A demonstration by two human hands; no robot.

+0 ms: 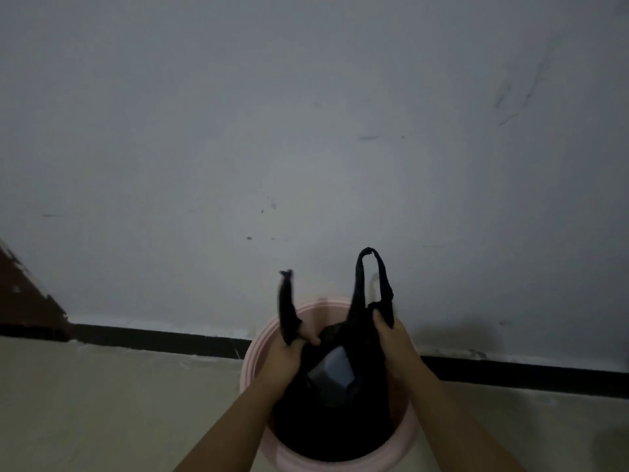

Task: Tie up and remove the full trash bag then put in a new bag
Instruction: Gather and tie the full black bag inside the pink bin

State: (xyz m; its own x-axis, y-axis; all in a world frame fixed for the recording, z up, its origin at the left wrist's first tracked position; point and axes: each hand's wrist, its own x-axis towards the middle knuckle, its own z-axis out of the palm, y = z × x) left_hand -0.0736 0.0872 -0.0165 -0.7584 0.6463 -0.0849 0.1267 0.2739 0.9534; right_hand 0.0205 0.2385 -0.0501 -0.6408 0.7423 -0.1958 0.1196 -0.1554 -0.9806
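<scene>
A black trash bag point(332, 424) sits inside a round pink bin point(258, 338) at the bottom centre, against the wall. My left hand point(289, 352) grips the bag's left handle, which sticks up as a twisted strip point(286, 301). My right hand point(391, 338) holds the base of the right handle, whose loop point(372, 277) stands upright above it. Between my hands the bag's mouth gapes, and a grey boxy piece of trash point(335, 369) shows inside. The rest of the bag's contents are too dark to make out.
A pale grey wall point(306, 131) fills most of the view, with a black skirting strip point(153, 338) along its foot. Beige floor point(102, 403) lies left and right of the bin. A dark brown surface point(23, 301) shows at the far left.
</scene>
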